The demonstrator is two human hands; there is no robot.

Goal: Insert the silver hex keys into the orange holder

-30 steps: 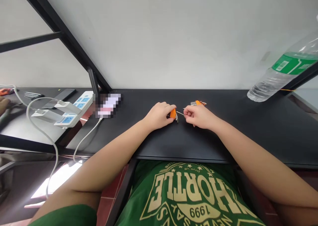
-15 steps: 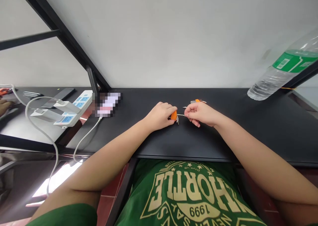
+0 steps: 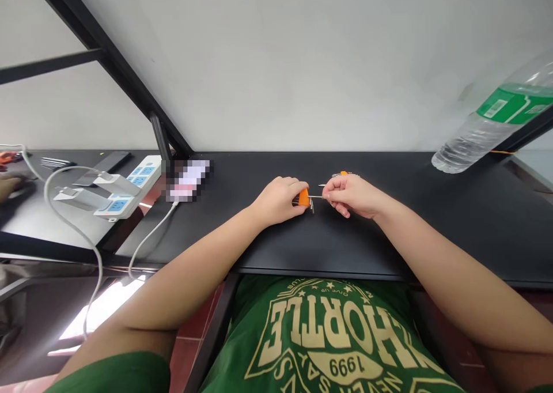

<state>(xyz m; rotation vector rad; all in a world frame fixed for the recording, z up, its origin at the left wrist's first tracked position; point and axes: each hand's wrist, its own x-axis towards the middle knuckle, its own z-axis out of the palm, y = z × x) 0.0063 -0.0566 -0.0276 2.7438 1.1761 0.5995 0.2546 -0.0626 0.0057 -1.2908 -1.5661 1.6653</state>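
My left hand (image 3: 279, 200) rests on the black table (image 3: 432, 226) with its fingers closed round a small orange holder (image 3: 305, 197) that carries several thin metal hex keys. My right hand (image 3: 352, 195) is just to the right of it and pinches one thin metal key (image 3: 317, 196) whose tip meets the orange holder. Behind my right hand lies a second orange holder (image 3: 343, 174) with metal keys fanned out, mostly hidden by my knuckles.
A clear plastic water bottle (image 3: 492, 122) with a green label leans at the back right. At the left are a white power strip (image 3: 125, 188) with plugged adapters and cables, a blurred phone (image 3: 188, 181), and another person's hand (image 3: 11, 184) at the far left edge.
My right hand has shifted slightly left and raised its pinch, bringing the thin key's tip against the orange holder. My left hand has stayed put.
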